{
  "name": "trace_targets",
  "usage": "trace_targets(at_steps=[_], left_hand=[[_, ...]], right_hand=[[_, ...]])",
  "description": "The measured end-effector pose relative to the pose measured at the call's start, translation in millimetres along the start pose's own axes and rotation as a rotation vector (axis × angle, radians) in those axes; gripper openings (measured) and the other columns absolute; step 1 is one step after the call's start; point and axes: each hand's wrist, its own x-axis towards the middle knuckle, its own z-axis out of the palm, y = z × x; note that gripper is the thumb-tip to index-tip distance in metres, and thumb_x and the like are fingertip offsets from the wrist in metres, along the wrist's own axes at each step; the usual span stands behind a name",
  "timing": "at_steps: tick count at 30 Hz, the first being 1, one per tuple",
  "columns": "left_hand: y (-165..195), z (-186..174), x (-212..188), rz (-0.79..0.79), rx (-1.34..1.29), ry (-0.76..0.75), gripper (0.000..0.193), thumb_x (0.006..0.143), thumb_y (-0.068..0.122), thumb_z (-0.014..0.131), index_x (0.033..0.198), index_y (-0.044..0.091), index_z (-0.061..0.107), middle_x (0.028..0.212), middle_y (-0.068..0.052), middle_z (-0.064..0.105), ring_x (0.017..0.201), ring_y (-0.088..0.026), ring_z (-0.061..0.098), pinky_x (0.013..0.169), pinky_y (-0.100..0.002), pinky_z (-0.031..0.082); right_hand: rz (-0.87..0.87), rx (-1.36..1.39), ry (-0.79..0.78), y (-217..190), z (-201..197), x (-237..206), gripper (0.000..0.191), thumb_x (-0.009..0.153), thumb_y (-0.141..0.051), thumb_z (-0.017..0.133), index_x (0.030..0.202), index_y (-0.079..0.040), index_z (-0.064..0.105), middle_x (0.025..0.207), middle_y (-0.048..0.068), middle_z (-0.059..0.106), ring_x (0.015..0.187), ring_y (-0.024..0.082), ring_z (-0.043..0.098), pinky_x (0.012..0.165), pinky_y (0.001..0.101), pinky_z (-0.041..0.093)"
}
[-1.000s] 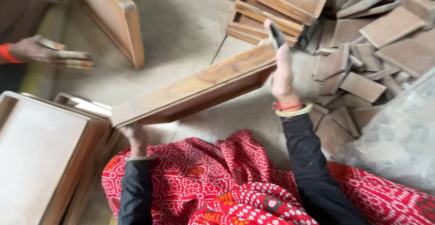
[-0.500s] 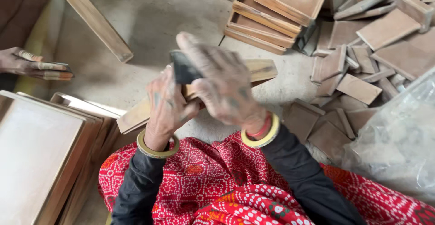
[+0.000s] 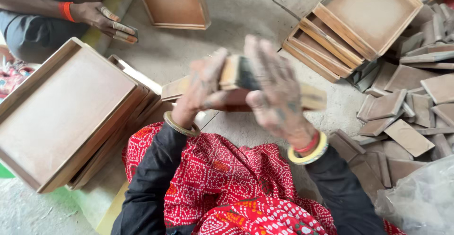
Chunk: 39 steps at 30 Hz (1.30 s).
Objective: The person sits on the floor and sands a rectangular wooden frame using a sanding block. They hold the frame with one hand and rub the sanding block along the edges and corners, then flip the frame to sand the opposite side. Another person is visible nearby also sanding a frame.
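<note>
Head view: we held a small block [image 3: 232, 72] at frame centre, left hand [image 3: 202, 91] and right hand [image 3: 276, 91] both closed on it, above a board [image 3: 309, 98]. Trays [image 3: 61, 112] lay lower left.

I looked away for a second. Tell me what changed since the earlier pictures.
The left hand came up from the low end of the wooden tray to join the right hand on a small dark-faced block. The tray sank flatter. The tray stacks and the other person's hand stayed.
</note>
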Motion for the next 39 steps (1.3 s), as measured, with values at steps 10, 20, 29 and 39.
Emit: trace_targets(at_steps=[10, 20, 29, 39], left_hand=[[-20.0, -14.0, -1.1, -0.030, 0.030, -0.094, 0.045, 0.081, 0.040, 0.063, 0.107, 0.005, 0.050, 0.087, -0.019, 0.056, 0.081, -0.040, 0.059, 0.073, -0.048, 0.047], [-22.8, 5.4, -4.2, 0.113, 0.010, -0.173, 0.054, 0.067, 0.042, 0.067, 0.109, 0.008, 0.056, 0.091, -0.019, 0.062, 0.082, -0.041, 0.060, 0.078, -0.049, 0.048], [-44.8, 12.0, -28.2, 0.030, 0.202, -0.095, 0.079, 0.086, 0.040, 0.069, 0.146, -0.006, 0.045, 0.112, -0.024, 0.058, 0.104, -0.039, 0.056, 0.095, -0.049, 0.046], [-45.3, -21.1, -63.6, -0.375, -0.134, 0.010, 0.062, 0.094, 0.033, 0.075, 0.141, 0.001, 0.050, 0.121, -0.015, 0.057, 0.109, -0.028, 0.055, 0.097, -0.042, 0.048]], right_hand=[[0.010, -0.048, -0.076, -26.5, -19.1, 1.5, 0.069, 0.115, -0.050, 0.025, 0.163, -0.002, 0.029, 0.168, 0.020, 0.034, 0.154, 0.043, 0.038, 0.123, 0.0528, 0.032], [-0.046, -0.041, -0.105, -14.3, -4.2, -0.5, 0.062, 0.113, -0.051, 0.031, 0.160, -0.011, 0.043, 0.167, 0.014, 0.041, 0.148, 0.033, 0.046, 0.120, 0.0453, 0.039], [-0.072, -0.116, -0.058, -19.6, -9.0, 25.3, 0.059, 0.114, -0.049, 0.033, 0.160, -0.013, 0.042, 0.165, 0.010, 0.042, 0.149, 0.036, 0.047, 0.122, 0.0504, 0.039], [-0.005, -0.207, 0.039, -4.4, 40.0, -6.5, 0.070, 0.112, -0.062, 0.018, 0.162, -0.017, 0.038, 0.169, 0.003, 0.030, 0.156, 0.032, 0.036, 0.129, 0.0513, 0.037]])
